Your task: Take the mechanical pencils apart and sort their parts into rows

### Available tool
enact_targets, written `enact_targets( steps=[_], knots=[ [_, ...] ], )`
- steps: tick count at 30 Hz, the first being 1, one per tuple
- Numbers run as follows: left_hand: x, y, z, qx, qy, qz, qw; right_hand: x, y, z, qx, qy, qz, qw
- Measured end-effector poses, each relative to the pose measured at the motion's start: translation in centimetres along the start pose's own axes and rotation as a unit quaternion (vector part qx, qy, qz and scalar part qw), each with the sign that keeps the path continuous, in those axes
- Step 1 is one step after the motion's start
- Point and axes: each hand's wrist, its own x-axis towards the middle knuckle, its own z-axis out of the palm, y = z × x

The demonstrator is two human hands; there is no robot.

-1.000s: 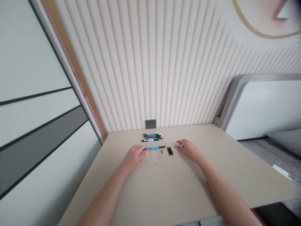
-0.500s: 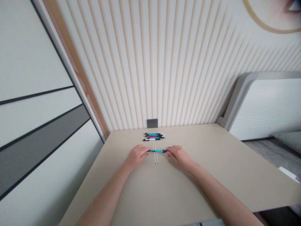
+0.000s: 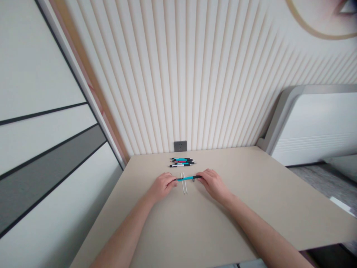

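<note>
A blue and black pen (image 3: pixel 187 178) lies crosswise between my hands. My left hand (image 3: pixel 163 185) pinches its left end, and my right hand (image 3: pixel 211 182) grips the black right end, held slightly higher. Beneath the pen, two thin white sticks (image 3: pixel 183 187) rest side by side on the table, pointing toward me. Just under the pen's right part, near my right fingertips, is a small dark thing too little to make out. Farther back lies a group of several pens (image 3: pixel 182 162) in blue, red and white with black parts.
The beige table (image 3: pixel 178 230) reaches back to a ribbed wall with a dark socket (image 3: pixel 180 146). A white and grey cabinet (image 3: pixel 50 156) stands along the left. At the right is a bed with a pale headboard (image 3: pixel 318 123). A grey item (image 3: pixel 251 264) shows at the bottom edge.
My right hand has risen a little, lifting the pen's right end so that the pen now slants. My left hand stays nearly in place.
</note>
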Motion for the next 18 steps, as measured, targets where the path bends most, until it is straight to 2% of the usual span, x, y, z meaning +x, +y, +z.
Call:
enact_targets(
  steps=[3,8,11,13,18],
  knots=[
    [-0.01,-0.23,0.22,0.014,0.018,-0.001,1.0,0.1,-0.03,-0.04,0.03,0.016,0.02,0.999],
    [-0.01,-0.42,0.36,0.023,0.032,0.016,0.999,0.05,0.53,0.27,0.058,-0.027,0.047,0.997],
    [-0.02,-0.38,0.29,0.026,0.032,0.024,0.999,-0.07,0.48,0.45,0.077,-0.014,0.072,0.994],
    [-0.05,-0.39,0.26,0.024,0.035,0.02,0.999,-0.06,0.2,0.41,0.092,-0.009,0.072,0.993],
    [-0.13,-0.63,0.4,0.027,0.036,0.02,0.999,0.09,-0.33,0.18,0.096,-0.044,0.054,0.993]
  ],
)
